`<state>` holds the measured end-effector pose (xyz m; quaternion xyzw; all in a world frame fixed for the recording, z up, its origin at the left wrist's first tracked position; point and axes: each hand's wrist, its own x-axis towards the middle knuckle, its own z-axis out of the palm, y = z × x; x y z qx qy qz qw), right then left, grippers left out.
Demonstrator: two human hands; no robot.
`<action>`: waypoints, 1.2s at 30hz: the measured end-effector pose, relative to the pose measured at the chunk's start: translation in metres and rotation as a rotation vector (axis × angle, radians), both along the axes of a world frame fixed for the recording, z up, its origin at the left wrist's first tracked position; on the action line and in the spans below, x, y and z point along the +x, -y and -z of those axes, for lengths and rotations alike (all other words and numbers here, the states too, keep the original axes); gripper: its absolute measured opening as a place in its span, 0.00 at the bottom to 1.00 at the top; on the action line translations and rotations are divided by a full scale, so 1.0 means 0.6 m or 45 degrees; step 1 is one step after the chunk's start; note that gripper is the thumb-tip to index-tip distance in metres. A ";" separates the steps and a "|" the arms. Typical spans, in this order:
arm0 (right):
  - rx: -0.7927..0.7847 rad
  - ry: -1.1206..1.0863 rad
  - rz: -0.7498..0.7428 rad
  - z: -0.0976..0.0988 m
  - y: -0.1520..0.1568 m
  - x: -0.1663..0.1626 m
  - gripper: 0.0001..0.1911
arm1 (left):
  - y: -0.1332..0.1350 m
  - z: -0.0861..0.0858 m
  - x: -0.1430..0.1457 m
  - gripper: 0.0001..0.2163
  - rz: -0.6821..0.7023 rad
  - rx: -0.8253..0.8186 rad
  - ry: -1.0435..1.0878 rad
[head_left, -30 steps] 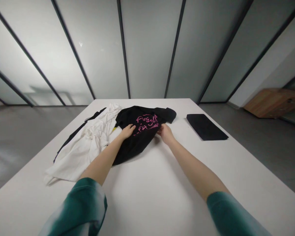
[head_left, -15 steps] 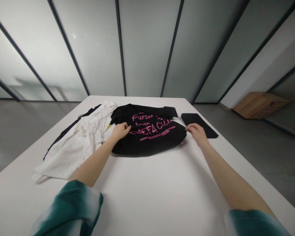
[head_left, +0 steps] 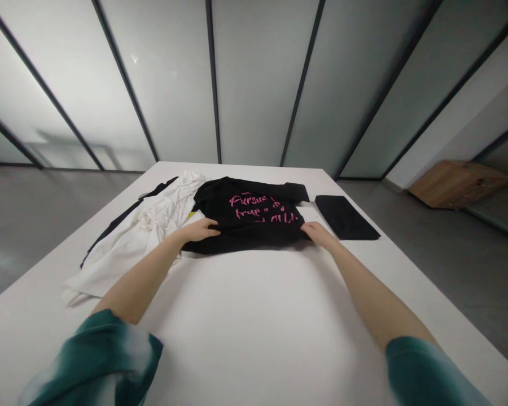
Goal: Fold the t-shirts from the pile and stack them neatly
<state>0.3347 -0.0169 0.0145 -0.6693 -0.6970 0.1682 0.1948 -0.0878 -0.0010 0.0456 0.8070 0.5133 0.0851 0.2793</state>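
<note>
A black T-shirt with pink lettering lies spread on the far half of the white table. My left hand grips its near left edge. My right hand pinches its near right edge. The shirt's lower part is bunched up between the two hands, hiding the bottom lines of the lettering.
A pile of white garments over a dark one lies left of the shirt. A folded black cloth rests at the right near the table's edge. A wooden cabinet stands on the floor at the far right. Glass panels rise behind the table.
The shirt was spread out sideways, then both hands moved to its near edge and gathered it, so the lower lettering is now covered. My right hand came back left.
</note>
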 end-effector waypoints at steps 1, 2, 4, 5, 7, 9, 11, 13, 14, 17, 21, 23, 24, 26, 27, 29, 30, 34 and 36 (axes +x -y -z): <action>-0.022 -0.111 0.004 -0.013 -0.012 0.004 0.17 | -0.014 -0.010 -0.007 0.19 -0.086 -0.018 0.039; -0.014 -0.191 0.016 -0.025 -0.024 0.007 0.17 | -0.026 -0.021 -0.010 0.20 -0.176 -0.005 0.063; 0.114 -0.252 0.092 -0.045 -0.043 0.005 0.16 | -0.043 -0.041 -0.006 0.19 -0.401 0.169 0.056; 0.216 -0.254 0.147 -0.052 -0.049 0.000 0.17 | -0.047 -0.047 0.001 0.18 -0.519 0.312 0.029; 0.428 -0.247 0.229 -0.054 -0.052 -0.014 0.20 | -0.044 -0.051 0.021 0.15 -0.678 0.590 -0.037; 0.518 -0.173 0.174 -0.041 -0.044 -0.032 0.20 | -0.030 -0.040 0.041 0.14 -0.607 0.670 -0.111; 0.433 -0.044 0.042 -0.020 -0.028 -0.051 0.20 | -0.012 -0.017 0.055 0.18 -0.374 0.565 -0.210; 0.256 0.085 -0.028 0.001 -0.010 -0.068 0.24 | 0.003 0.011 0.059 0.25 -0.179 0.469 -0.299; 0.171 0.137 -0.020 0.008 -0.003 -0.077 0.28 | 0.008 0.025 0.059 0.30 -0.124 0.447 -0.313; 0.027 0.246 0.120 0.011 0.008 -0.098 0.37 | 0.012 0.055 0.045 0.32 -0.183 0.482 -0.233; -0.025 0.404 0.267 -0.015 0.002 -0.112 0.41 | 0.006 0.062 0.009 0.27 -0.439 0.535 -0.268; -0.060 0.465 0.277 -0.027 -0.005 -0.111 0.42 | 0.008 0.059 -0.012 0.27 -0.347 0.440 -0.325; -0.075 0.480 0.277 -0.030 -0.008 -0.109 0.42 | 0.009 0.058 -0.022 0.28 -0.274 0.396 -0.334; -0.100 0.480 0.292 -0.031 -0.014 -0.104 0.43 | 0.014 0.056 -0.041 0.29 -0.196 0.365 -0.335; -0.110 0.467 0.306 -0.030 -0.017 -0.101 0.44 | 0.016 0.056 -0.049 0.29 -0.207 0.370 -0.340; -0.114 0.433 0.341 -0.025 -0.022 -0.098 0.44 | 0.020 0.055 -0.061 0.29 -0.304 0.375 -0.372; -0.110 0.427 0.355 -0.022 -0.025 -0.098 0.41 | 0.022 0.054 -0.066 0.27 -0.367 0.364 -0.386; -0.083 0.432 0.342 -0.014 -0.029 -0.091 0.18 | 0.025 0.042 -0.076 0.19 -0.618 0.325 -0.182; -0.044 0.308 0.316 -0.015 -0.028 -0.076 0.12 | 0.023 0.030 -0.078 0.16 -0.750 0.323 0.102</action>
